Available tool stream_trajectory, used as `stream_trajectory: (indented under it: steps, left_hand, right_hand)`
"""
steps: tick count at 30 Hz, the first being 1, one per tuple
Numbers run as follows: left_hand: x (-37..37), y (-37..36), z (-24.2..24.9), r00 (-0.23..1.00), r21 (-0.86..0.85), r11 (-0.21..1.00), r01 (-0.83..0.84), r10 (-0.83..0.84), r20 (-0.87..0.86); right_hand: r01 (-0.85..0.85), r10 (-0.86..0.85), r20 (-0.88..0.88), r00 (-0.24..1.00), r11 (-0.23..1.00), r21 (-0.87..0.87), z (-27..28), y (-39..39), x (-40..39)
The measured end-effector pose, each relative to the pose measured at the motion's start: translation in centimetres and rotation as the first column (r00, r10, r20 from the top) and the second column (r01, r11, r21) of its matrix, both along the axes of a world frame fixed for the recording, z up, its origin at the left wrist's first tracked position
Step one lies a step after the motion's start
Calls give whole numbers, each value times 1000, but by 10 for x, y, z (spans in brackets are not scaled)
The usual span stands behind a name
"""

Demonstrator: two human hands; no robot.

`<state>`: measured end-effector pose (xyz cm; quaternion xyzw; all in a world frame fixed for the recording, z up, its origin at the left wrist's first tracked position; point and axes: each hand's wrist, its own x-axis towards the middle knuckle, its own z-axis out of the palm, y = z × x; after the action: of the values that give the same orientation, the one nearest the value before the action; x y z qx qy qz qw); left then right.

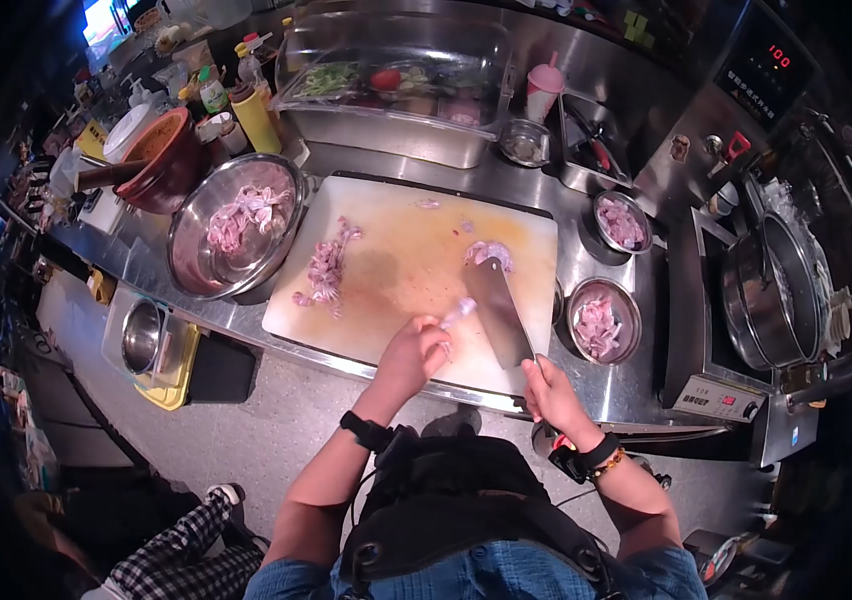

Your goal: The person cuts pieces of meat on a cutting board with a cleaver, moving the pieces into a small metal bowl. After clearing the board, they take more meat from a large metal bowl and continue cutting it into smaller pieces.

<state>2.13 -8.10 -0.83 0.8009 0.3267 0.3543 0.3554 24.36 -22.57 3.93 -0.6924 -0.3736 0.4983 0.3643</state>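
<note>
My right hand (550,392) is closed round the handle of a cleaver (499,312), whose broad blade lies over the right part of the white cutting board (306,322). The blade's far end touches a small heap of pale pink meat (489,255). My left hand (426,350) is over the board's front middle, its fingers curled near a small pale piece (459,311); whether they grip it is unclear. A longer pile of pink pieces (327,268) rests on the board's left side.
A large steel bowl of meat (186,262) stands left of the board. Two smaller meat bowls (634,330) (648,240) are on the right. Behind is a clear-lidded container (386,135). A pot (746,310) sits far right. Checked trousers (186,550) of another person show lower left.
</note>
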Motion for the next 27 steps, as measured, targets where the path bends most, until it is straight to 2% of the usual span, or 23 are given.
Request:
stream_trajectory:
  steps: [2, 5, 6, 9, 12, 16, 22, 23, 25, 26, 27]
  left_hand:
    - [9, -8, -1, 984, 383, 921, -78, 132, -116]
    - [1, -28, 0, 971, 233, 968, -92, 139, -194]
    - [-2, -33, -1, 967, 174, 980, -93, 131, -220]
    - [-5, -35, -8, 984, 265, 962, -71, 112, -141]
    - [-4, -36, -9, 996, 266, 962, -61, 78, -52]
    - [-8, -38, -9, 994, 269, 962, -46, 71, -82]
    - [-7, -35, -8, 995, 244, 967, -71, 85, -46]
    - [-7, -34, -9, 996, 241, 968, -75, 86, -33]
    - [-5, -32, -10, 995, 216, 973, -84, 94, -33]
    - [-5, -33, -10, 994, 192, 978, -85, 97, -53]
    - [-5, -32, -10, 993, 172, 982, -82, 96, -72]
  right_hand:
    - [6, -7, -8, 1000, 1000, -15, -2, 0, 4]
    - [-116, 80, 264, 961, 986, 122, 3, 1, 5]
    - [-156, 110, 306, 946, 979, 131, 13, 5, 2]
    - [-290, 206, 446, 871, 948, 128, 46, 23, -19]
    - [-437, 364, 525, 770, 899, 18, 16, 37, -23]
    - [-422, 337, 517, 787, 905, 53, 25, 37, -23]
    - [-343, 195, 442, 875, 896, 283, 79, 45, -42]
    - [-313, 133, 416, 900, 861, 401, 71, 46, -48]
    - [-428, 257, 559, 789, 882, 199, 26, 51, -44]
    - [-468, 323, 609, 724, 879, 89, 20, 52, -47]
    - [-453, 389, 587, 710, 890, -42, 23, 52, -47]
